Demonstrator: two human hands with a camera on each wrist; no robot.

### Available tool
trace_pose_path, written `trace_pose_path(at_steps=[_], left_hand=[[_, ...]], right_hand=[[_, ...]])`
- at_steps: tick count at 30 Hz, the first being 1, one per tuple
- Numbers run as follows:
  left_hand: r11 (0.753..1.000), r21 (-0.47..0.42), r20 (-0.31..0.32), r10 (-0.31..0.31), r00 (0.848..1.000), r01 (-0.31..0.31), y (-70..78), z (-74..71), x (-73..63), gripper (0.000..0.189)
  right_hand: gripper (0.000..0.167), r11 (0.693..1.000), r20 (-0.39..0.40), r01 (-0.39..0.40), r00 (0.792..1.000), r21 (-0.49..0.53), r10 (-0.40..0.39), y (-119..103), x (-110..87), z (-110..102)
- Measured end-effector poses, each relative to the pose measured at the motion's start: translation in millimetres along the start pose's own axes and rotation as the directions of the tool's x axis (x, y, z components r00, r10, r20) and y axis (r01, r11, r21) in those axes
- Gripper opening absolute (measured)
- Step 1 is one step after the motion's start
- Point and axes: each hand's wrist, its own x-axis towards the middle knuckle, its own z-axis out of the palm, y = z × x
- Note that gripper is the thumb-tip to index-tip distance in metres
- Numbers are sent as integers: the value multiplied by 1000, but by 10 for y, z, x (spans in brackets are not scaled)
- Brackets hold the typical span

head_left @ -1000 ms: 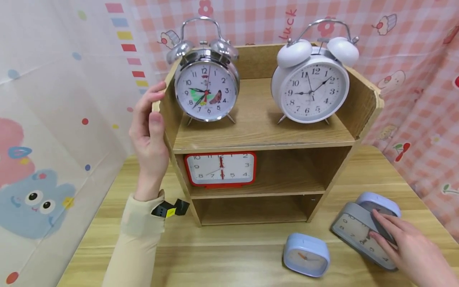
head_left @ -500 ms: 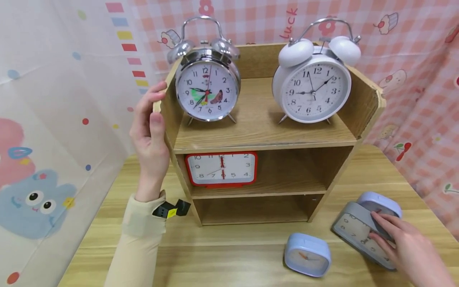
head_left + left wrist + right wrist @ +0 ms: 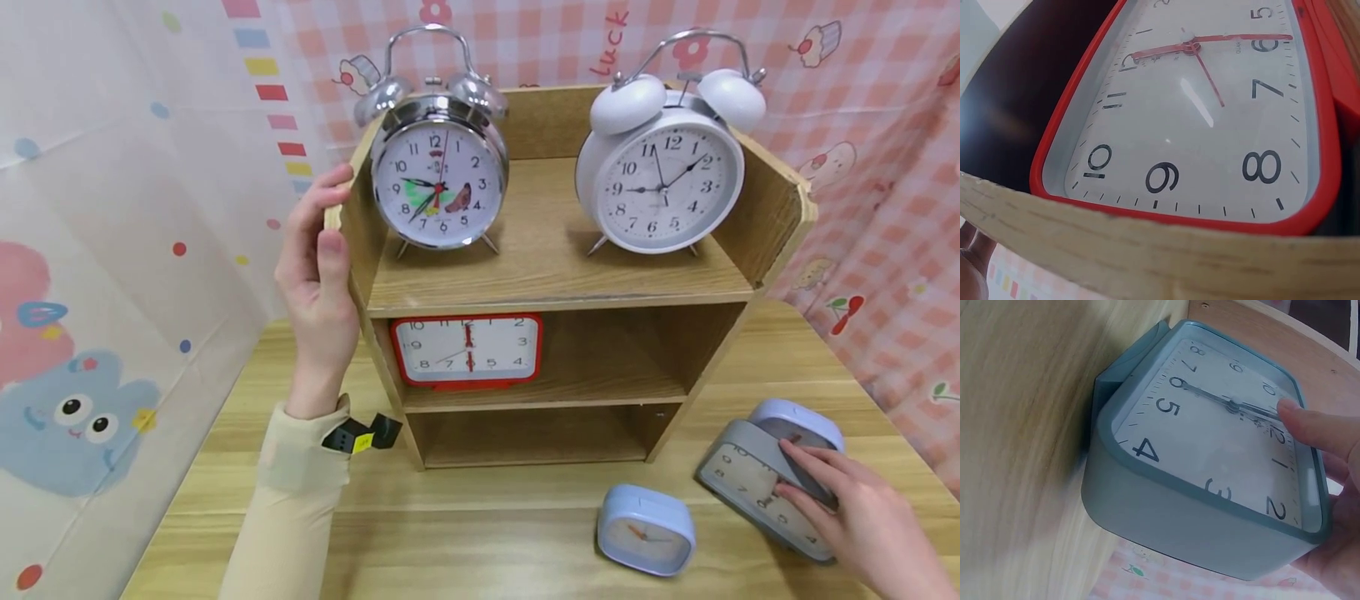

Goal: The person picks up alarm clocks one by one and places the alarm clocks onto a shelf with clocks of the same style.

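My left hand point(image 3: 318, 292) grips the front edge of the left side panel of a wooden shelf point(image 3: 558, 279). Its fingers wrap the outer side, and the thumb lies against the edge. At the right, my right hand point(image 3: 862, 508) holds a grey-green desk clock point(image 3: 738, 487) by its top, low at the table. In the right wrist view the thumb point(image 3: 1313, 428) presses the face of that clock point(image 3: 1210, 462), while the other fingers are largely hidden behind it. A red-framed clock point(image 3: 465, 354) stands at the left of the middle shelf, also filling the left wrist view.
On the top shelf stand a silver twin-bell alarm clock point(image 3: 440, 187) and a white one point(image 3: 663, 187). A small light-blue clock point(image 3: 647, 533) sits on the table before the shelf. Behind the grey-green clock is a lavender-blue clock point(image 3: 806, 423), partly covered. Patterned cloth point(image 3: 547, 50) hangs behind.
The head view has shifted slightly. Both hands keep their holds, and no clock has visibly moved on the shelf or table.
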Motion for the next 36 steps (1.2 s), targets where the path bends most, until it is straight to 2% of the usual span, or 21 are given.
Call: trace_pose_path(at_steps=[5,12,22,26,30,32,36], left_hand=[[1000,4,11,-2,1000,2,6,-15,9,71],[1000,12,31,-12,999,11,20,-41,4,74],[998,-25,52,-50,997,52,37,-57,20,70],[998,-32,61,-58,996,60,45,-66,17,67],[997,-34,67,-64,996,67,46,-78,8,66],[997,-35,68,-64,996,67,45,-84,5,66],[997,-30,68,-64,996,66,43,-96,8,67]], right_hand=[[53,1000,-28,-4,1000,23,5,27,8,-8],[51,999,0,-9,1000,31,10,23,-3,-24],[52,999,-10,43,999,17,-43,37,30,-46],[56,995,-68,93,994,30,-91,3,47,-77],[71,986,-158,140,979,87,-125,-87,70,-145],[77,976,-210,172,968,136,-141,-150,93,-189],[73,938,-283,254,941,238,-183,-289,163,-304]])
